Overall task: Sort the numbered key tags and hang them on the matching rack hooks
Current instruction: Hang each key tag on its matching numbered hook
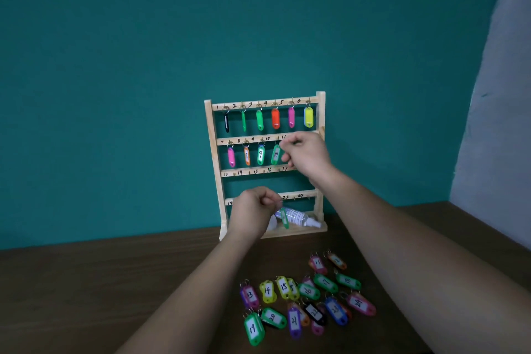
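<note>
A wooden rack [214, 152] with numbered hooks stands against the teal wall. Its top row holds six coloured tags [275, 118]. The second row holds tags on hooks 7 to 10. My right hand [306, 154] is at the second row, fingertips pinched at the ring of the green tag 10 [275, 154], which leans toward it. My left hand [254, 210] is in front of the bottom row, pinching the ring of a green tag [284, 219] that dangles edge-on, its number hidden. Several loose numbered tags [307, 296] lie on the table in front.
A small clear spray bottle [298, 217] lies on the rack's base. The brown wooden table [115, 282] runs to the wall. A grey surface [494, 123] rises at the right. The third row's hooks 13 to 17 are bare.
</note>
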Action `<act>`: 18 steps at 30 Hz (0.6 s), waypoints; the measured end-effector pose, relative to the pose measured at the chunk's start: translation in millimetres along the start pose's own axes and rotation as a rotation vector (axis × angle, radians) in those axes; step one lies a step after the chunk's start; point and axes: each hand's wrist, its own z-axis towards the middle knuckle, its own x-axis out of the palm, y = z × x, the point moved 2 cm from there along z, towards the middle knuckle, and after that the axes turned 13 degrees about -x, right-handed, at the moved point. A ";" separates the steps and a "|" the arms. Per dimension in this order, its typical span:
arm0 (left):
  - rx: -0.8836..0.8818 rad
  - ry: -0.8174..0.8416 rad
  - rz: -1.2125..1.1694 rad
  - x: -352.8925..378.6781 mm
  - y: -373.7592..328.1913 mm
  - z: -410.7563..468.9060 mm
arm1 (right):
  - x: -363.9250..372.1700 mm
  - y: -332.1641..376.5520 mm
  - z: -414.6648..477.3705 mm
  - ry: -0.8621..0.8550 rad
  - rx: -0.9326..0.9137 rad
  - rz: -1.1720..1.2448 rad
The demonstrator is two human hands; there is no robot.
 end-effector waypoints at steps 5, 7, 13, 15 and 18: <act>0.015 -0.060 -0.083 -22.6 -21.7 18.1 | 6.0 6.4 17.0 -0.022 0.037 -0.077; 0.031 -0.090 -0.106 -33.1 -33.2 26.6 | 8.5 9.1 20.2 -0.032 0.040 -0.122; 0.084 -0.155 -0.097 -50.8 -69.3 54.5 | 12.7 10.5 24.9 -0.026 0.092 -0.180; 0.101 -0.181 -0.070 -51.7 -80.3 61.3 | 12.8 9.3 26.3 -0.027 0.092 -0.209; 0.102 -0.221 -0.028 -49.8 -95.7 68.8 | 12.4 7.1 28.1 -0.012 0.081 -0.274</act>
